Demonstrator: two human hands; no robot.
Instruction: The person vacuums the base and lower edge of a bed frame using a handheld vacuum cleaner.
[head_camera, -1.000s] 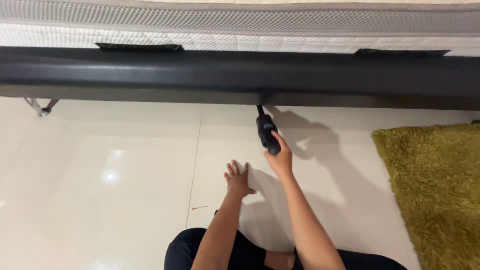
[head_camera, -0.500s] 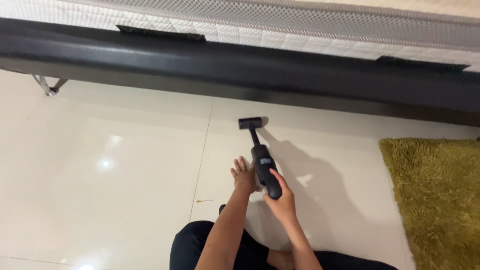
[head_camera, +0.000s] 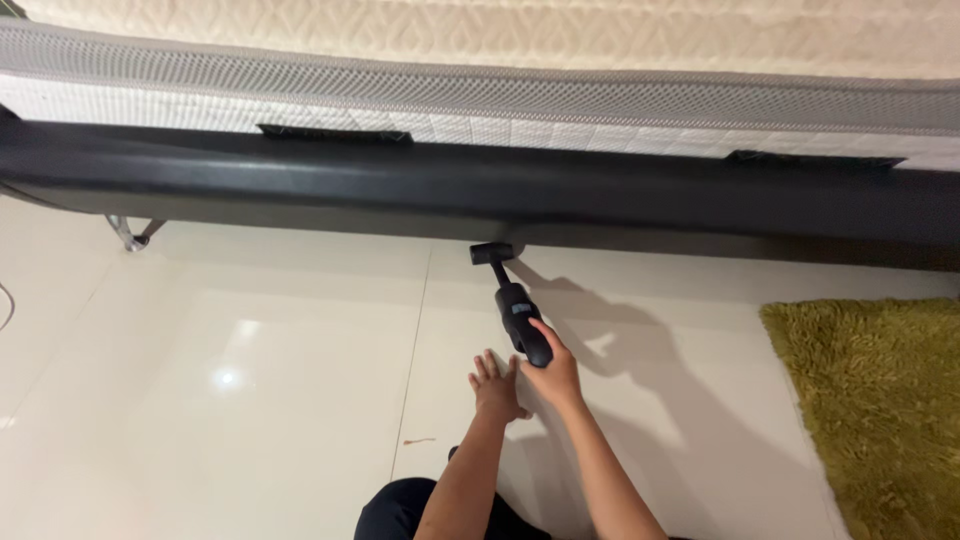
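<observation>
Beside the black bed frame (head_camera: 480, 195), my right hand (head_camera: 553, 378) is wrapped firmly around the grip of the small black hand vacuum (head_camera: 518, 310), whose brush head (head_camera: 492, 253) sits on the tiled floor (head_camera: 250, 350) just at the frame's lower edge. My left hand (head_camera: 497, 388) lies flat and open on the floor, holding nothing. I judge I am sweeping along the frame; the next pass needs the head kept low and level.

I see glossy white floor tiles (head_camera: 250, 400) with a light glare at nine o'clock, a black bed frame (head_camera: 600, 200) and quilted mattress (head_camera: 500, 40) at twelve, a green shag rug (head_camera: 880, 400) at four.
</observation>
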